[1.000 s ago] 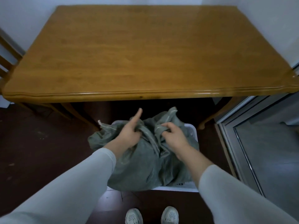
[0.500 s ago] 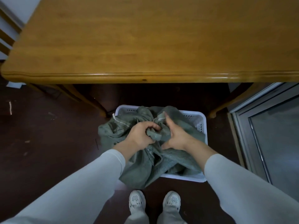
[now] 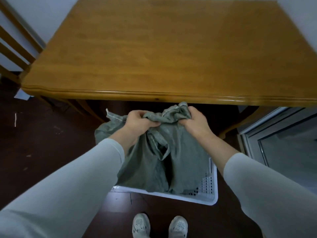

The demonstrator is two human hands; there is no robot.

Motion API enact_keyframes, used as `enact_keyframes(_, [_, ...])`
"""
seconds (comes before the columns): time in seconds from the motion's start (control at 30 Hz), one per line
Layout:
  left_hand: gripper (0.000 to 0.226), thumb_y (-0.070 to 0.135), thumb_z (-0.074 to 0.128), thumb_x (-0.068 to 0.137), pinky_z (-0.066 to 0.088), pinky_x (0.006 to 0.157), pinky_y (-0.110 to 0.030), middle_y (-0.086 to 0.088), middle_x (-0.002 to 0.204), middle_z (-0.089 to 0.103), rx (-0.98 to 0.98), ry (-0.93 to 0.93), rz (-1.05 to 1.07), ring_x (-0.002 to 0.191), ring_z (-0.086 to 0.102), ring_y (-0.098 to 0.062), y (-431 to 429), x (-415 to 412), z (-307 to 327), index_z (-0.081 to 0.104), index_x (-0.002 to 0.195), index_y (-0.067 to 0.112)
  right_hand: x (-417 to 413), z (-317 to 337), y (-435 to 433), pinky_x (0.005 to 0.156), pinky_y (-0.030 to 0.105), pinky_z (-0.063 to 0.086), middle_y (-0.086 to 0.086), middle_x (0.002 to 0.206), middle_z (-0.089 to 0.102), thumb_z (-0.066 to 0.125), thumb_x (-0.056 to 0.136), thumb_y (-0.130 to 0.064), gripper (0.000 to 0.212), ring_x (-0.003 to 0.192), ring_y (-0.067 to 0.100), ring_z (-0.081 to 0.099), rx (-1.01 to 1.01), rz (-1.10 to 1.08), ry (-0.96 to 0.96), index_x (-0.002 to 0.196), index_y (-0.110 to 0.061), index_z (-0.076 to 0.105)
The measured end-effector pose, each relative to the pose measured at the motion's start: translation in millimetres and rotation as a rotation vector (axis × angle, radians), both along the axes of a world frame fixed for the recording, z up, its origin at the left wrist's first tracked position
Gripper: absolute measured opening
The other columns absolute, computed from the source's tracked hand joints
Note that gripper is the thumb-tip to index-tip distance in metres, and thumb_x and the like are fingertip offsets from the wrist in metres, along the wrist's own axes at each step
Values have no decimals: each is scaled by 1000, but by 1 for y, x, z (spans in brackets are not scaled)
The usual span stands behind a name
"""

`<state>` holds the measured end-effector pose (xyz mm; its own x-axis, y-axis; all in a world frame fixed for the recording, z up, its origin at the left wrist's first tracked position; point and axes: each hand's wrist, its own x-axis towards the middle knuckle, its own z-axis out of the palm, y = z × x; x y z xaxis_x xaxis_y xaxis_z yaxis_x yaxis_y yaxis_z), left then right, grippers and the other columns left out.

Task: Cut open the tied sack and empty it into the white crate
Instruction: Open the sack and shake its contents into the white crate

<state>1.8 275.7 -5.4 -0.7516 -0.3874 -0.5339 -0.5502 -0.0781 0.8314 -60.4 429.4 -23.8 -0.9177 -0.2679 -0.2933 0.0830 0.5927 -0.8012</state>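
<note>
Half a second ago we had both hands low on the grey-green woven fabric sack (image 3: 173, 162), pinching folds at its middle while it slumped across the white perforated plastic crate (image 3: 208, 191). Now we have lifted it: our hands are higher, close under the front edge of the brown wooden bench (image 3: 154, 57), and the sack hangs down from them in long folds.

Our left hand (image 3: 139, 123) is closed in a fist around bunched fabric at the top of the sack, and our right hand (image 3: 195, 123) is closed on the gathered cloth just beside it, with a crumpled ridge of fabric stretched between the two. A stitched hem corner sticks out beyond the left hand, and another bunch rises above the right hand.

Below our hands the sack drops straight into the crate, and a dark vertical gap shows between its folds. The sack's lower end sits inside the crate and hides most of the interior; we cannot tell what else lies in there. The crate stands on the dark floor (image 3: 42, 143), just ahead of our pale shoes (image 3: 160, 225).
</note>
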Motion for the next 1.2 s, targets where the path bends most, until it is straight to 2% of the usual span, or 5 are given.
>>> enact_keyframes(0.33, [23,11,81,71,55,88,-40,-11,98,73,52,-4,19,90,70,-27,-12,-20,28,68,90,8,1,42,-3,102,35,39,1,136,40,64,73,-10,95,120,19,44,-323,-53,38,147,-36,11])
enact_keyframes(0.53, [10,9,66,83,57,80,-39,-19,88,69,-36,-123,39,79,68,-29,-7,0,-6,63,75,5,53,-9,-16,114,59,-4,-6,152,-34,81,46,-61,141,141,20,-30,308,535,45,133,-53,-30])
enact_keyframes(0.73, [22,23,63,72,44,64,-27,-14,81,61,225,-157,-93,72,55,-26,-25,4,-8,66,86,7,52,-45,-40,99,43,46,1,124,62,70,71,-26,65,119,23,56,-88,51,-51,131,-30,47])
enact_keyframes(0.97, [128,91,49,40,-9,116,-54,-1,161,-1,-915,-278,-800,148,-12,-22,-72,47,-66,9,149,39,34,-55,-29,83,37,53,6,95,69,72,65,-10,29,92,25,64,-24,-129,-277,92,-18,63])
enact_keyframes(1.2, [32,31,59,88,47,94,-41,-19,119,63,-462,-389,-287,110,58,-35,-69,64,-113,62,111,9,35,-52,-15,87,45,54,10,94,71,71,73,-8,22,89,28,66,-61,-190,-420,94,-13,65])
